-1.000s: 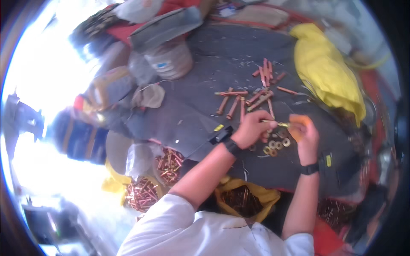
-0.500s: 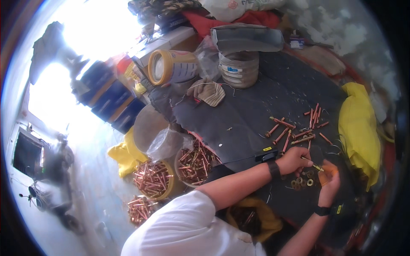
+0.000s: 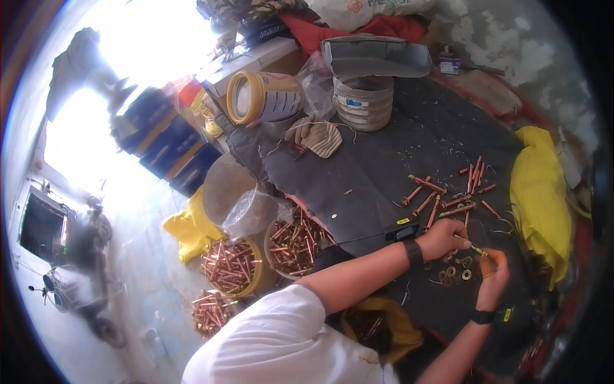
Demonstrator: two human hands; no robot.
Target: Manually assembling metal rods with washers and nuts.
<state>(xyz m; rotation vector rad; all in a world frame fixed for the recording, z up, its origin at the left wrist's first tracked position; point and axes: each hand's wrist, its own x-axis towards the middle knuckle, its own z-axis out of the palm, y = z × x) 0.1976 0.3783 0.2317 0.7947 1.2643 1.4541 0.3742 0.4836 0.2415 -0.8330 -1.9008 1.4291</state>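
Note:
My left hand [image 3: 444, 239] is closed, its fingertips pinching one end of a thin brass-coloured bolt [image 3: 475, 248]. At the bolt's other end, the fingers of my right hand [image 3: 495, 271] are closed too; an orange patch shows on them. Just below the two hands, several round metal washers [image 3: 466, 275] lie on the dark mat [image 3: 371, 173]. Beyond my left hand, several copper-coloured bolts [image 3: 425, 203] are scattered loosely on the mat. My fingers hide part of the held bolt.
Left of my arm stand a yellow tub [image 3: 258, 269] and a pale bucket [image 3: 274, 256], both full of bolts. A yellow sack [image 3: 542, 205] lies at the right. Farther back are a striped glove [image 3: 322, 139], a grey bucket [image 3: 366, 118] and a tipped yellow-rimmed tub [image 3: 272, 96].
The whole view has shifted slightly, and the picture is sharper. Both hands stay on the bolt in nearly the same pose.

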